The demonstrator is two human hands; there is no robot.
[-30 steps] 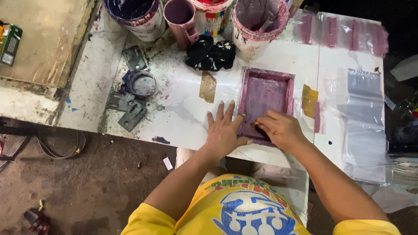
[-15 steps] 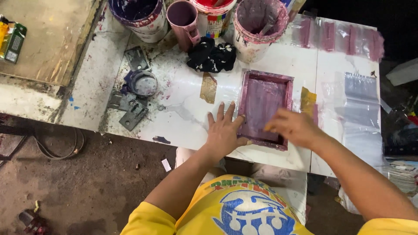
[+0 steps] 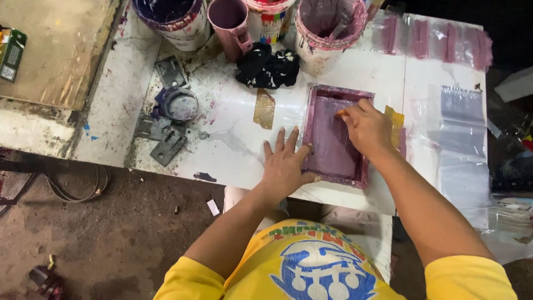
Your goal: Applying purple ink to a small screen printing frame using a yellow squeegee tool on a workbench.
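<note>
A purple-stained rectangular screen frame (image 3: 308,114) lies on the white, paint-smeared table (image 3: 233,150). My left hand (image 3: 286,164) rests flat with fingers spread on the table, and its thumb side presses the frame's near left corner. My right hand (image 3: 366,128) is inside the frame near its far edge, closed around a small scraper (image 3: 338,113) of which only an orange end shows. A clear plastic bag seems to lie under the frame, though I cannot tell for sure.
Paint buckets (image 3: 172,16) (image 3: 327,28) and a pink mug (image 3: 230,22) stand along the far edge, with a black rag (image 3: 266,66) in front. Metal hinges (image 3: 166,144) and a round lid (image 3: 180,104) lie left. Clear plastic bags (image 3: 461,128) cover the right side.
My right hand has slid from the frame's near edge up across the mesh to its far part. My left hand has stayed in place at the frame's left side.
</note>
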